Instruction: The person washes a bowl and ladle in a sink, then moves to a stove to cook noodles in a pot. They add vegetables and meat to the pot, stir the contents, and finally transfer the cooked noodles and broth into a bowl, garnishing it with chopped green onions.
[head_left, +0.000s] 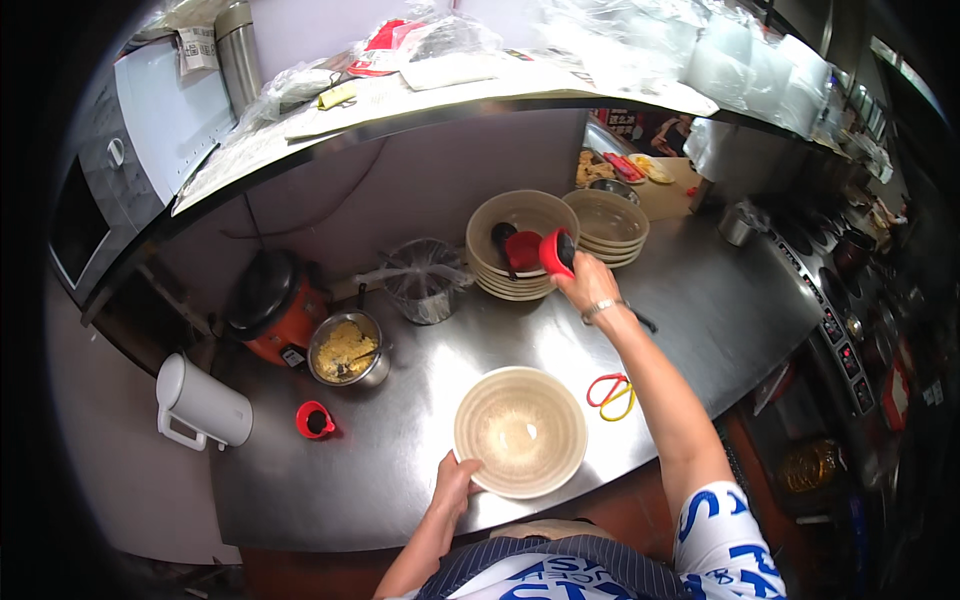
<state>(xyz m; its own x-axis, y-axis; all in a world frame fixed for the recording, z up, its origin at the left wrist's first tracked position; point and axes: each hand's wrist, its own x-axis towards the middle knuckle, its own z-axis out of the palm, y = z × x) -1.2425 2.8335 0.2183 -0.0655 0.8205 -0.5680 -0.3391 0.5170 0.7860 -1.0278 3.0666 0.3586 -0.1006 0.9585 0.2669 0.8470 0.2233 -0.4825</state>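
Observation:
My left hand (455, 480) grips the near left rim of a wide beige bowl (520, 433) at the counter's front edge. Only a glossy bottom shows inside that bowl. Farther off, my right hand (595, 286) holds a red plastic cup (551, 253) with something black at its mouth. That cup is tilted beside the rim of the top bowl (487, 223) in a stack. Inside the top bowl lie another red cup (523, 250) and a black utensil (504, 234). Scissors with red and yellow handles (621, 401) rest right of the near bowl, their blades hidden by my forearm.
On the steel counter (390, 465) stand an orange rice cooker (289, 330), a metal pot of yellow food (347, 352), a plastic-lined container (424, 289), a small red cup (313, 420) and a white kettle (206, 405). A loaded shelf (450, 86) overhangs the back; burners (832, 289) lie right.

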